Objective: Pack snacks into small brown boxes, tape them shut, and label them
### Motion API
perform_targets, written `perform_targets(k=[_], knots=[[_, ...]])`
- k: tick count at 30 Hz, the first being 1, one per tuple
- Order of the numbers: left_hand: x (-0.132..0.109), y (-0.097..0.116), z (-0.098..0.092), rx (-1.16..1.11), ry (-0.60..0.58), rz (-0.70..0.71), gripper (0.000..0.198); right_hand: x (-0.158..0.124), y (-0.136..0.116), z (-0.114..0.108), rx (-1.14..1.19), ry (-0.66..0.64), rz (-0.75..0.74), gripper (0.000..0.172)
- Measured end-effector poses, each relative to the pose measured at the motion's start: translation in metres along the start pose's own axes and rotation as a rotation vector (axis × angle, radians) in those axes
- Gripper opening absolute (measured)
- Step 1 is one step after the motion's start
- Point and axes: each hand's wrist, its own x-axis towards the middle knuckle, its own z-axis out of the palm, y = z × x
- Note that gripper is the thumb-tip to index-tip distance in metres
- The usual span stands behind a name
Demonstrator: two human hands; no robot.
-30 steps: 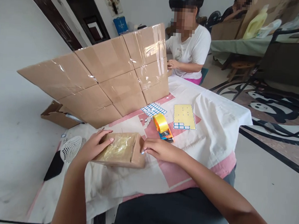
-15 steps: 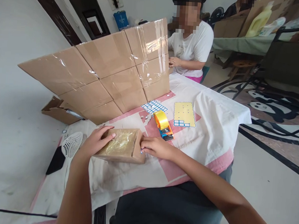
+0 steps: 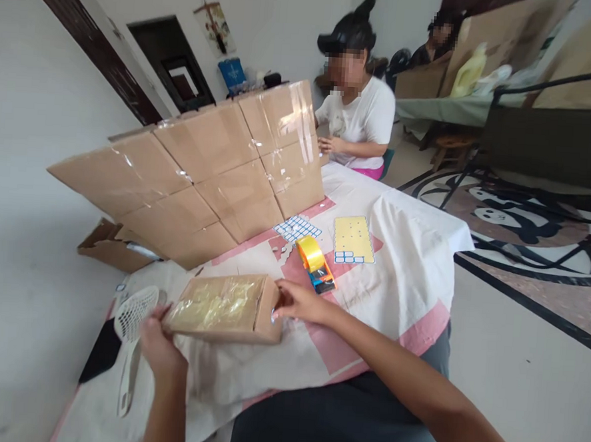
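Observation:
A small cardboard box (image 3: pixel 220 306), its top covered with shiny tape, lies in front of me on the table. My left hand (image 3: pixel 162 338), somewhat blurred, grips the box's left end with its fingers bent around the edge. At the opposite end, my right hand (image 3: pixel 298 302) holds the box's right side, fingers at the far edge and thumb nearer me. A small white label with a blue border (image 3: pixel 273 316) shows on that side by my right thumb. Beyond the box sits a tape dispenser (image 3: pixel 315 265) with a yellow roll.
Stacked, taped cardboard boxes (image 3: pixel 218 169) form a wall at the back left. Label sheets, one blue-and-white (image 3: pixel 297 229) and one yellow (image 3: pixel 355 239), lie past the dispenser. A white slotted skimmer (image 3: pixel 134 318) lies left. A person in a white shirt (image 3: pixel 359 118) sits across the table.
My left hand has slid from the box's top to its left end. My right hand stays at the right end, its fingers shifted slightly. The view has tilted, uncovering more of the skimmer.

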Motion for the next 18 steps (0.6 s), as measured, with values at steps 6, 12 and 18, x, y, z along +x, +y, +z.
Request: perform_targets(k=[6,12,18], knots=[[0.0,0.004,0.027,-0.475,0.014,-0.357,0.047,-0.04,-0.023,0.024,-0.09,0.169,-0.044,0.073],[0.039,0.152,0.115,-0.577,-0.374,0.137,0.084,-0.111,-0.051,0.02,-0.185,0.675,-0.172,0.067],[-0.039,0.285,0.287,-0.438,-0.93,0.329,0.075,-0.171,-0.053,-0.073,-0.518,1.3,-0.098,0.125]])
